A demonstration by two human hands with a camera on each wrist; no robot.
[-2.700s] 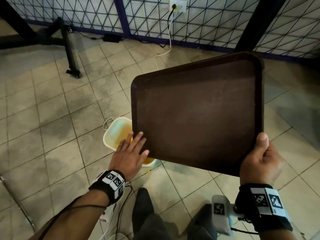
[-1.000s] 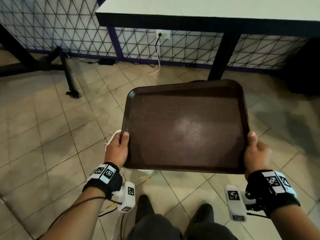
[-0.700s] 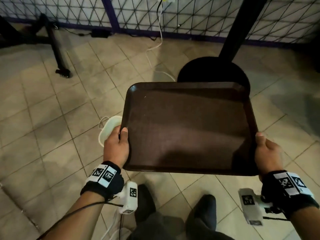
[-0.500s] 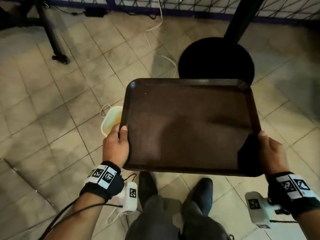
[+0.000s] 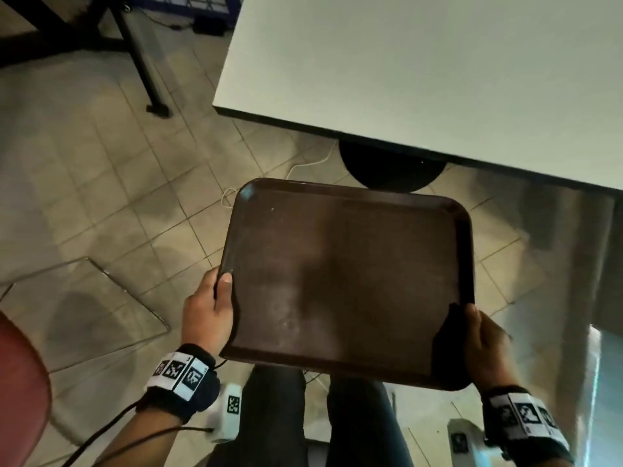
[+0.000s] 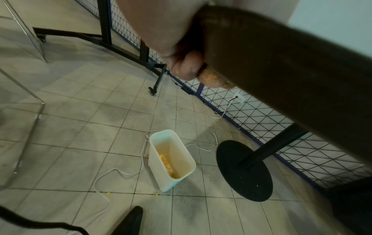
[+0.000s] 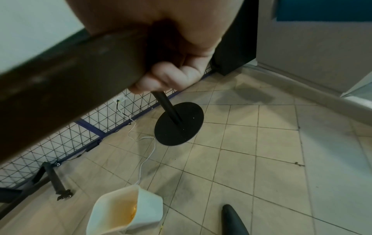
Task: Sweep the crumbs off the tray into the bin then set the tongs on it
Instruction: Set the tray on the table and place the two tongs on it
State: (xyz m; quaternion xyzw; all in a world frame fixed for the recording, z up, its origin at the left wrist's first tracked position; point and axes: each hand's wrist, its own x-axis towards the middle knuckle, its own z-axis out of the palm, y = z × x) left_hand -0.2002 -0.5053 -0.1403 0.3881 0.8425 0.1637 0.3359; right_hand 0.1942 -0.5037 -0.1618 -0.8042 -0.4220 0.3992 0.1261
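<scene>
While each thumb lies on top (fingers curled beneath), left hand (image 5: 208, 313) and right hand (image 5: 484, 345) grip the tray (image 5: 347, 281).

In the head view the tray (image 5: 350, 278) hides the bin and the fingers of both hands beneath it, while the table (image 5: 421, 69) runs off the top and right edges.

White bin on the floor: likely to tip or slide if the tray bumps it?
Probably tips easily: the bin is tall and narrow, holding only a few yellow crumbs. It looks like thin, light plastic, so a nudge may also slide it on the smooth floor tiles.
</scene>
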